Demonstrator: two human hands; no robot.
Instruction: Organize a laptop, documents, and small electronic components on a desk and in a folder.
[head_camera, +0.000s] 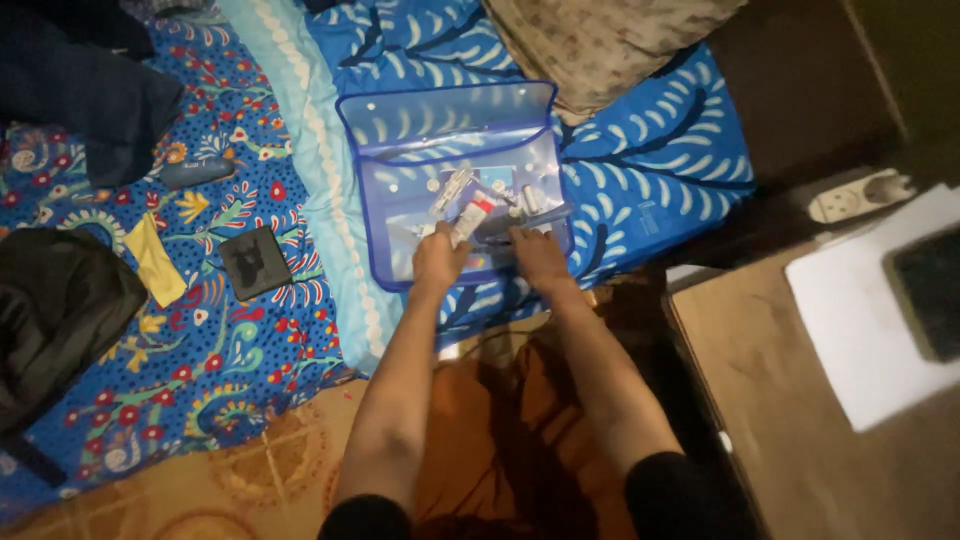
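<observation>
Both hands rest on the clear blue pouch (flap open) at the bed's near edge: left hand grips a white tube, right hand closes on a dark item, blurred.

**Arm and Hand Position**

Both arms extend forward from the body, bare from the dark sleeve edges at the upper arms to the hands. The forearms converge toward the wrists. The left hand is curled, knuckles up, with the fingers bent downward. The right hand lies just beside it, palm down, fingers also flexed. The hands are near each other, not touching.
</observation>
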